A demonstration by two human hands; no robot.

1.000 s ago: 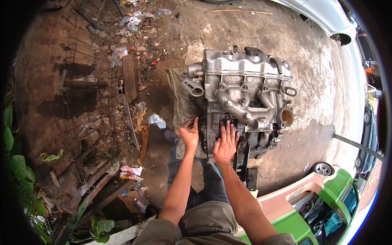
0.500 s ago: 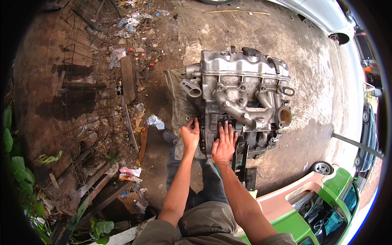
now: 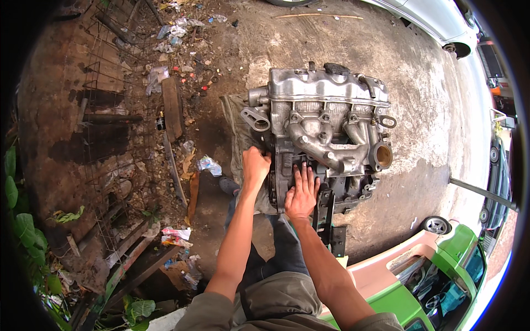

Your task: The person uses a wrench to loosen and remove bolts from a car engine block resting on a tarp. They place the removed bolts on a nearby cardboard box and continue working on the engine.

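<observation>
A car engine point(image 3: 281, 160) stands before me, with a silver valve cover point(image 3: 326, 85) on its far side and a curved metal manifold point(image 3: 317, 144) across its middle. My right hand point(image 3: 301, 196) lies flat on the dark engine block, fingers stretched out and holding nothing. Against the block's left end is my left hand point(image 3: 256, 165), its fingers curled in toward the edge. Whatever those fingers may grip is hidden behind the knuckles. Just beyond that hand a flat metal bracket point(image 3: 255, 118) with a slot sticks out from the engine.
A dirty cloth point(image 3: 234, 129) lies under the engine's left side. Wood planks point(image 3: 173, 107), wire mesh and scattered litter point(image 3: 210, 165) cover the ground at left. A green and pink car body point(image 3: 386, 287) is close at lower right, and a silver car point(image 3: 436, 22) stands at far right.
My left hand has shifted slightly away from me and rolled over, so its knuckles now hide the fingertips. The right hand stays flat on the block.
</observation>
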